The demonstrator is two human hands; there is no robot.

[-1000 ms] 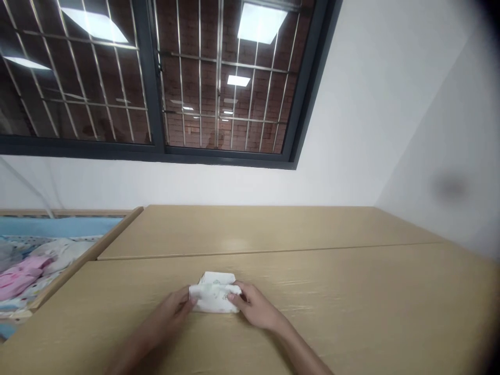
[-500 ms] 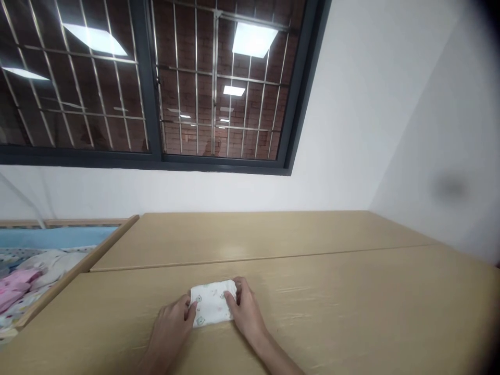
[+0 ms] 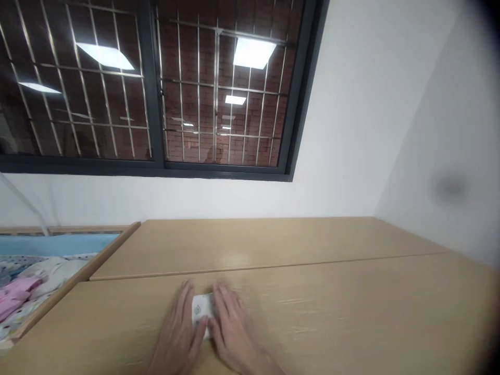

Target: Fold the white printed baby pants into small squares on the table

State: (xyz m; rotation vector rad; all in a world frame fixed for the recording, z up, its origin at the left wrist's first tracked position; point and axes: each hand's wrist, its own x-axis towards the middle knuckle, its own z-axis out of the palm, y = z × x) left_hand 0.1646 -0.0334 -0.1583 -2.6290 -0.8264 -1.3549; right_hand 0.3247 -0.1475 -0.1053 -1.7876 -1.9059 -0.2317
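Note:
A small folded white cloth (image 3: 202, 307) with little green printed figures lies on the wooden tabletop. My left hand (image 3: 178, 328) rests along its left side, fingers stretched forward and thumb reaching over the near part. From the right, my right hand (image 3: 230, 325) lies across the other side, also with straight fingers, slightly blurred. Only a narrow strip of cloth shows between the hands; the rest is hidden under them. Both thumbs come close together at the near edge.
The pale wooden tabletop (image 3: 332, 312) has a seam running across it. At left stands a wooden-railed crib (image 3: 113, 250) holding a pink cloth (image 3: 19, 294) and other bedding. Behind are a white wall (image 3: 344, 130) and a barred window (image 3: 234, 130).
My hands have moved from gripping the cloth's two side edges to lying flat over it, closer together. Less of the cloth shows now. The camera view has tilted slightly upward.

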